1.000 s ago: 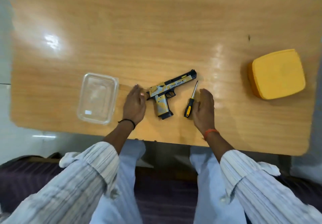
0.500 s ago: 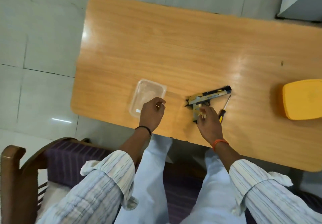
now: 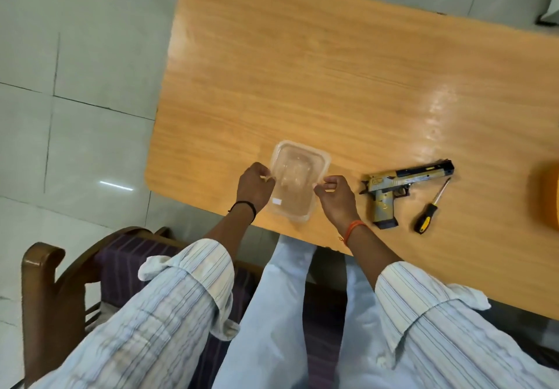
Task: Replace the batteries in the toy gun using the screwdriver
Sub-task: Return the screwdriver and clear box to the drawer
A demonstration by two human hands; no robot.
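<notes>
While seated at the wooden table, both forearms reach forward over its near edge, sleeves rolled to mid-forearm. Left hand, black band at the wrist, set against the left side of the clear plastic box, fingers curled and pinching that side's rim. Right hand, orange thread at the wrist, mirrored on the box's right side, knuckles up, fingertips bent in and pinching the right rim. Wrists roughly level, backs of both hands turned up toward the camera, thumbs hidden beneath the fingers. Box flat on the table close to the near edge, between the two hands; whether a lid sits on it cannot be told.

Toy gun lying on its side to the right of the right hand, apart from it, barrel pointing right and grip toward the near edge. Screwdriver just right of the gun, not touching it, black-and-yellow handle nearest the person and shaft angled up and away. Neither one touched by a hand. Yellow box cut off at the right edge of view, well apart from the rest. Wooden chair arm at lower left, pale tiled floor beyond the table.
</notes>
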